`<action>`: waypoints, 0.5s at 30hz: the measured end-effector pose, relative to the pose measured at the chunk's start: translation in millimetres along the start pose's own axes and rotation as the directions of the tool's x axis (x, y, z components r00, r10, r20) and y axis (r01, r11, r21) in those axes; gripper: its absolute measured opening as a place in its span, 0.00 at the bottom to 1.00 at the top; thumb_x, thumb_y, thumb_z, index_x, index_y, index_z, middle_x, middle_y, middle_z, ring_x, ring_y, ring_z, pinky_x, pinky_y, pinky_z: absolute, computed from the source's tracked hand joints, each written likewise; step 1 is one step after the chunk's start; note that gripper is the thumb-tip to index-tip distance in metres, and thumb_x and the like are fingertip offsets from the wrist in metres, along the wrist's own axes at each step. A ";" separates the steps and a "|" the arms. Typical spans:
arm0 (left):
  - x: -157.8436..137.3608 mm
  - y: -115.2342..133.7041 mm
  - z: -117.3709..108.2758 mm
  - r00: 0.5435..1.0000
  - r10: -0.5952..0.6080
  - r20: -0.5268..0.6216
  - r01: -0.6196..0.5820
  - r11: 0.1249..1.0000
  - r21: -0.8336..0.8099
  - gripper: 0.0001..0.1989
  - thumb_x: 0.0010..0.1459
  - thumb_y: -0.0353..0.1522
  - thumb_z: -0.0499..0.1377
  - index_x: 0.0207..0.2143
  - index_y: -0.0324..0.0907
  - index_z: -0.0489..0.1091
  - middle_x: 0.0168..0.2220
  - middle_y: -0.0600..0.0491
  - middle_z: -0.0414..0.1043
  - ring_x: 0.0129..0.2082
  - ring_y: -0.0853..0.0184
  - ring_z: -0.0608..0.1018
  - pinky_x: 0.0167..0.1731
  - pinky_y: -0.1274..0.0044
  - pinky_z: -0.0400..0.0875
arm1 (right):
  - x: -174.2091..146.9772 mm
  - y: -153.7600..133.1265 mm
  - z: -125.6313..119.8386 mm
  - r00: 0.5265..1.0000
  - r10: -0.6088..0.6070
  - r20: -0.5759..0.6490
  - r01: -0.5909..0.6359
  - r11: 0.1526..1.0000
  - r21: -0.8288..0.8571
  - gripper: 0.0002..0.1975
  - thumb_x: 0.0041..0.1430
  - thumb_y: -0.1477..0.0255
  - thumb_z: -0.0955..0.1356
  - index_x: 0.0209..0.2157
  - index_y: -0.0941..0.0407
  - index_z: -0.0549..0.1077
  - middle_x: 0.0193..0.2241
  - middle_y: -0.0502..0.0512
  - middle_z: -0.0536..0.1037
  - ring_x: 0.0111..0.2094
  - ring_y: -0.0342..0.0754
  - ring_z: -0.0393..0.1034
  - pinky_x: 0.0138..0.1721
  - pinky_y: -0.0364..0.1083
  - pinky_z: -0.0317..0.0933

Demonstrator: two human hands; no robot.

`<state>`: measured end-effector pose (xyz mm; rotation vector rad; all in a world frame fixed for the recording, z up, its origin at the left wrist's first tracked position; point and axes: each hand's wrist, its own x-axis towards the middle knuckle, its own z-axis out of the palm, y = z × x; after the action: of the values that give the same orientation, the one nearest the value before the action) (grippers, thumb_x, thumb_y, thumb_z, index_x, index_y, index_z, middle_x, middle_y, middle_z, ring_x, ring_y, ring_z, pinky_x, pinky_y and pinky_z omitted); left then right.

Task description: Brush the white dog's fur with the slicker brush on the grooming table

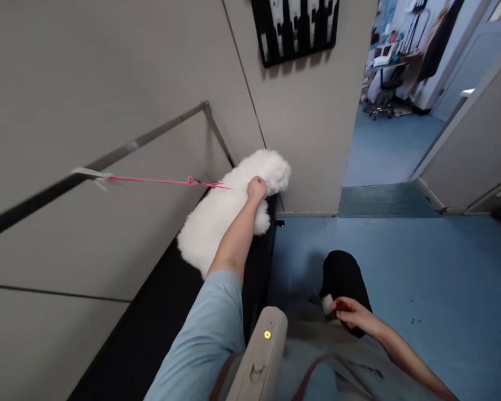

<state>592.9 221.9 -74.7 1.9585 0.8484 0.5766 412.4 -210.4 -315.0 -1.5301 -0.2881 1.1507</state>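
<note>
A fluffy white dog (217, 220) is on a black-topped table (158, 317), its head toward the wall. My left hand (256, 189) is closed in the fur by its neck and shoulder; the fingertips are buried. A pink leash (150, 180) runs from the dog to a metal bar (137, 143). Low on the right, my right hand (353, 314) is closed with fingers bent around a small object (327, 304) that has a whitish end and a reddish part. Its kind cannot be made out.
On the wall hangs a black rack (298, 30) with several slim white-and-black items. A beige device with a yellow light (267, 335) is in front of my chest. Blue floor (434, 267) leads to a doorway on the right; a wheeled chair (386, 92) stands beyond.
</note>
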 end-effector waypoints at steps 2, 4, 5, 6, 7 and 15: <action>15.6 -9.7 -12.8 0.975 0.221 -0.024 -0.191 0.887 0.420 0.23 0.58 0.33 0.63 0.57 0.41 0.69 0.62 0.37 0.64 0.66 0.49 0.62 0.62 0.63 0.60 | 3.3 11.8 -2.0 0.999 0.011 -0.048 -0.009 1.000 0.030 0.29 0.38 0.44 0.73 0.29 0.54 0.68 0.18 0.42 0.64 0.15 0.36 0.49 0.18 0.40 0.45; 36.0 -19.2 -23.6 0.965 0.258 0.051 -0.221 0.691 0.688 0.33 0.57 0.36 0.65 0.63 0.40 0.64 0.65 0.34 0.60 0.66 0.45 0.62 0.62 0.60 0.58 | 10.4 23.1 -0.4 0.996 0.043 -0.080 -0.039 0.998 0.046 0.33 0.34 0.37 0.72 0.25 0.53 0.64 0.14 0.40 0.59 0.13 0.35 0.46 0.17 0.41 0.41; 46.6 -23.1 -26.9 0.968 0.239 0.082 -0.219 0.632 0.743 0.31 0.58 0.36 0.64 0.63 0.39 0.64 0.63 0.33 0.62 0.64 0.45 0.64 0.61 0.60 0.59 | 14.2 27.3 1.3 0.995 0.053 -0.089 -0.049 0.997 0.052 0.35 0.33 0.35 0.71 0.24 0.53 0.62 0.12 0.40 0.57 0.13 0.36 0.45 0.16 0.41 0.40; 56.2 -26.7 -28.8 0.971 0.215 0.105 -0.218 0.609 0.762 0.26 0.61 0.35 0.61 0.61 0.37 0.65 0.61 0.33 0.65 0.61 0.46 0.68 0.59 0.61 0.61 | 17.7 29.8 3.4 0.993 0.059 -0.099 -0.053 0.997 0.059 0.36 0.32 0.33 0.70 0.23 0.52 0.61 0.10 0.40 0.56 0.12 0.36 0.45 0.16 0.41 0.39; 64.2 -30.1 -29.9 0.972 0.201 0.119 -0.219 0.610 0.761 0.20 0.64 0.32 0.57 0.57 0.35 0.67 0.57 0.33 0.68 0.58 0.48 0.71 0.56 0.62 0.62 | 20.4 30.7 5.4 0.992 0.061 -0.111 -0.054 0.996 0.069 0.38 0.31 0.31 0.69 0.23 0.52 0.61 0.09 0.40 0.55 0.12 0.36 0.45 0.16 0.42 0.39; 44.5 -76.8 -84.4 0.978 0.197 -0.073 -0.137 0.861 0.491 0.16 0.66 0.29 0.54 0.24 0.43 0.57 0.24 0.52 0.66 0.34 0.64 0.70 0.38 0.74 0.62 | 25.2 -13.1 3.0 0.985 0.061 -0.160 -0.037 0.989 0.145 0.37 0.30 0.33 0.71 0.28 0.51 0.67 0.17 0.47 0.70 0.15 0.41 0.57 0.19 0.43 0.46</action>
<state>539.3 329.7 -97.6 2.4954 0.9725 0.6327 427.6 -186.2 -315.9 -1.5022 -0.0563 1.0533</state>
